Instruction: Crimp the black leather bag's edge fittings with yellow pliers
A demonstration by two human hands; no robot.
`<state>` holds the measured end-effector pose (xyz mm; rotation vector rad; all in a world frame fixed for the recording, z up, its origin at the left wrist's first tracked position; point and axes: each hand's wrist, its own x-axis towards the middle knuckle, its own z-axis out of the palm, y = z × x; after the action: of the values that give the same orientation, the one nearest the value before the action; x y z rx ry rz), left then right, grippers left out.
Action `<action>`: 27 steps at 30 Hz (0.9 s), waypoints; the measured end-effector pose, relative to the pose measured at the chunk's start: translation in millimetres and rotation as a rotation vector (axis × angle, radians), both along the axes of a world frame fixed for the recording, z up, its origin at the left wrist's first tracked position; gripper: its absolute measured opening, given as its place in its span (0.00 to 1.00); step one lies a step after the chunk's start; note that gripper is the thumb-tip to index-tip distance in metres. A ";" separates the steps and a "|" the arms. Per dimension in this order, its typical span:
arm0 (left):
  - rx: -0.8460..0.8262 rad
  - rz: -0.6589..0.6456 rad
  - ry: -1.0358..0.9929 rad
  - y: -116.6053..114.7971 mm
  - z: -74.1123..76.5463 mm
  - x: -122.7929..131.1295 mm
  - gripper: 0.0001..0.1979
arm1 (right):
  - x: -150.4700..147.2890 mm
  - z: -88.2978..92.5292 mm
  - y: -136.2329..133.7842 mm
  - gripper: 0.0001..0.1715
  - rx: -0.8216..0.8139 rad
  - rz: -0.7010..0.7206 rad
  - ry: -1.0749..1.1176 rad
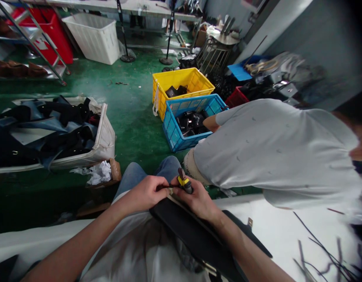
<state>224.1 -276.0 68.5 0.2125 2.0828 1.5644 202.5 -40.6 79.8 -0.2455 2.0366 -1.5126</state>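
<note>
A long black leather-like piece point(192, 231) lies across my lap, its far end between my hands. My left hand point(150, 191) pinches a thin dark strip point(170, 186) at that end. From the other side my right hand point(195, 199) closes on the same end and also holds a small tool with a yellow and black body point(185, 183), its tip pointing up and away. The fingertips of both hands almost meet. What exactly sits between them is too small to tell.
A person in a grey shirt point(271, 145) bends at my right, reaching into a blue crate point(175, 133) of black items. Behind it stands a yellow crate point(157, 94). A white bin point(107, 137) of dark pieces is at left. Black strips point(319, 243) lie on the white surface at right.
</note>
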 end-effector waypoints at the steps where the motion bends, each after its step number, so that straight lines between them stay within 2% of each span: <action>1: -0.001 -0.002 0.003 0.6 0.9 0.8 0.12 | 1.6 1.5 0.1 0.11 0.020 0.004 0.032; 7: 0.022 0.000 -0.019 6.4 -7.5 4.1 0.13 | 9.4 3.3 1.6 0.11 0.129 0.008 0.180; 12: 0.034 -0.020 -0.032 12.5 -17.9 0.5 0.14 | 4.1 -9.6 11.0 0.12 0.061 -0.022 0.028; 15: 0.040 -0.018 -0.060 14.2 -19.3 -0.4 0.14 | 0.4 -18.0 15.2 0.13 0.009 -0.042 -0.069; 18: 0.065 0.004 -0.083 14.1 -19.9 2.2 0.14 | -1.2 -21.0 14.2 0.14 0.021 -0.054 -0.077; 22: 0.133 0.043 -0.095 11.4 -17.7 10.9 0.15 | 3.8 -8.4 6.1 0.13 0.052 -0.023 -0.019; 27: 0.163 0.060 -0.064 3.4 -1.6 19.4 0.10 | 19.6 25.3 -7.0 0.12 0.072 -0.049 0.034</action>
<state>243.5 -272.6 66.9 0.1564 1.9307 1.7555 222.1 -47.6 105.1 -0.1954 2.1339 -1.4696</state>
